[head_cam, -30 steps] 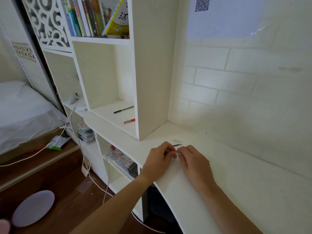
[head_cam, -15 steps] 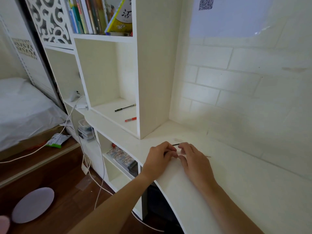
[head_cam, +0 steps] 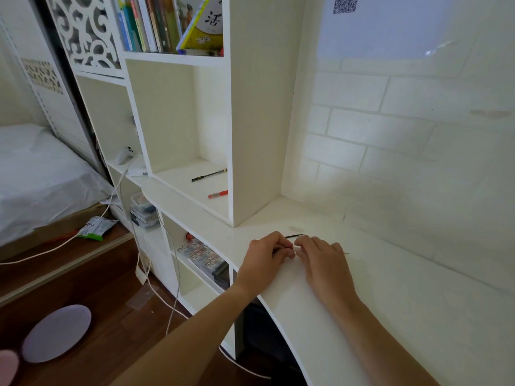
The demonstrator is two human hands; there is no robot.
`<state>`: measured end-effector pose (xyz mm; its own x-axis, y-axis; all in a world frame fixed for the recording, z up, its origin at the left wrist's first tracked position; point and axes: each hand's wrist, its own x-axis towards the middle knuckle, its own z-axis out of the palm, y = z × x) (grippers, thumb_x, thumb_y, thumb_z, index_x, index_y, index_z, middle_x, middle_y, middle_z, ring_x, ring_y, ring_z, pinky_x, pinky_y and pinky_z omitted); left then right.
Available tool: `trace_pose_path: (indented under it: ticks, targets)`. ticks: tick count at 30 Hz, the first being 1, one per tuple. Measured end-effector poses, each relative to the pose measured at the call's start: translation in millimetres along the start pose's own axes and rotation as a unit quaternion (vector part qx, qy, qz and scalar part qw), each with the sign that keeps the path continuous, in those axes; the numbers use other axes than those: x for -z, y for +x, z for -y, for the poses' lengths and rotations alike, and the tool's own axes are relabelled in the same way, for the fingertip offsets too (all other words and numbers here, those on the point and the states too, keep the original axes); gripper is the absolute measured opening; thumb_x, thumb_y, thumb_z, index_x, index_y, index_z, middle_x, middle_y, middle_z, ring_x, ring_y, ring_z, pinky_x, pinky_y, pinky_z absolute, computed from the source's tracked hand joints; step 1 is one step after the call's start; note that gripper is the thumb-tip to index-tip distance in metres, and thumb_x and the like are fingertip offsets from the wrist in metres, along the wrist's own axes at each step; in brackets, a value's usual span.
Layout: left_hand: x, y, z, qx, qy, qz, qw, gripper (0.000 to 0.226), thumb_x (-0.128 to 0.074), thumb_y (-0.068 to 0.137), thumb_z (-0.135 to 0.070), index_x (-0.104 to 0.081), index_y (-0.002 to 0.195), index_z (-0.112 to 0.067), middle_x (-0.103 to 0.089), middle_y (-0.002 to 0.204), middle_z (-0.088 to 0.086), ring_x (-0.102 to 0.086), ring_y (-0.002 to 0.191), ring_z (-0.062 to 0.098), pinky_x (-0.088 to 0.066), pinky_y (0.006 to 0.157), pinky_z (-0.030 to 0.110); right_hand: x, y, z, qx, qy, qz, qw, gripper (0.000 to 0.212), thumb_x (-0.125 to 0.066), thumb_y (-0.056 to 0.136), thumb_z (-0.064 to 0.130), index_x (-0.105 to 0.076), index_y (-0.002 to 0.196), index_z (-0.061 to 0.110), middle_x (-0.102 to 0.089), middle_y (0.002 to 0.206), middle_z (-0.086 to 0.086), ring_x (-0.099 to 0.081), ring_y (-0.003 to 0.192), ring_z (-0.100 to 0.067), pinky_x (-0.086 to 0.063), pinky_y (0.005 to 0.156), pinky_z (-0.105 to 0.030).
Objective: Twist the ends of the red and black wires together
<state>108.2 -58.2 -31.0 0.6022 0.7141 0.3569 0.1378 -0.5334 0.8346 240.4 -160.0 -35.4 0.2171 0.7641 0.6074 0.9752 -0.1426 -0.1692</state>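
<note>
Both hands rest close together on the white desk point(head_cam: 390, 296). My left hand point(head_cam: 264, 256) has its fingers curled and pinches a thin rod point(head_cam: 296, 247), of which a short white stretch shows between the two hands. From the other side my right hand point(head_cam: 324, 264) pinches the same rod, and a fine tip point(head_cam: 346, 253) pokes out past its knuckles. A short dark stick point(head_cam: 294, 235) lies on the desk just behind the fingertips. Most of the rod is hidden under the hands.
A white shelf unit point(head_cam: 250, 135) stands left of the desk, with a black pen point(head_cam: 209, 174) and a red pen point(head_cam: 218, 194) in its cubby and books point(head_cam: 167, 23) above. A brick-pattern wall point(head_cam: 404, 149) backs the desk. Cables point(head_cam: 170, 274), a bed point(head_cam: 36, 176) and a round lilac disc point(head_cam: 57, 332) lie lower left.
Both hands stay together at the same spot on the desk, with only small finger movements. The view has shifted slightly.
</note>
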Motion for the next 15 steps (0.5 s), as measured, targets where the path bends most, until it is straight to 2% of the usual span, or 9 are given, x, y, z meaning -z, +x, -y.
trace_pose_path:
  ticks: [3, 8, 12, 15]
  targets:
    - [-0.2, -0.3, -0.9, -0.003, 0.010, -0.003, 1.000, 0.010, -0.063, 0.092, -0.005, -0.069, 0.092, -0.014, -0.076, 0.080, -0.007, -0.070, 0.079, 0.000, -0.054, 0.079, 0.018, 0.7, 0.1, -0.2, -0.007, 0.005, 0.011, 1.000, 0.018, -0.067, 0.091, 0.015, -0.053, 0.099, 0.023, -0.060, 0.081, 0.011, -0.060, 0.074, -0.015, -0.043, 0.071, -0.036]
    - [0.2, -0.9, -0.1, -0.013, 0.010, 0.000, 1.000, 0.010, -0.066, 0.090, -0.004, -0.069, 0.090, -0.014, -0.077, 0.079, -0.007, -0.071, 0.080, 0.001, -0.055, 0.081, 0.021, -0.7, 0.8, -3.5, -0.004, -0.002, -0.005, 1.000, 0.012, -0.059, 0.097, 0.016, -0.055, 0.091, 0.026, -0.054, 0.074, 0.012, -0.055, 0.068, -0.014, -0.030, 0.069, -0.031]
    - [1.1, -1.8, -1.7, -0.014, 0.002, -0.006, 1.000, 0.010, -0.067, 0.090, -0.004, -0.071, 0.089, -0.014, -0.077, 0.079, -0.008, -0.070, 0.078, -0.002, -0.051, 0.077, 0.014, -2.6, 0.4, -3.7, 0.007, -0.015, -0.025, 1.000, 0.014, -0.054, 0.098, 0.021, -0.063, 0.090, 0.028, -0.059, 0.079, 0.012, -0.056, 0.074, -0.013, -0.028, 0.072, -0.030]
    - [1.4, -2.7, -2.7, -0.012, -0.007, -0.013, 1.000, 0.012, -0.067, 0.089, -0.002, -0.070, 0.087, -0.014, -0.077, 0.078, -0.009, -0.069, 0.076, -0.002, -0.049, 0.074, 0.012, -2.4, -0.4, -3.6, 0.007, -0.036, -0.050, 0.998, 0.011, -0.063, 0.095, 0.022, -0.068, 0.090, 0.030, -0.062, 0.092, 0.012, -0.054, 0.084, -0.016, -0.027, 0.078, -0.030]
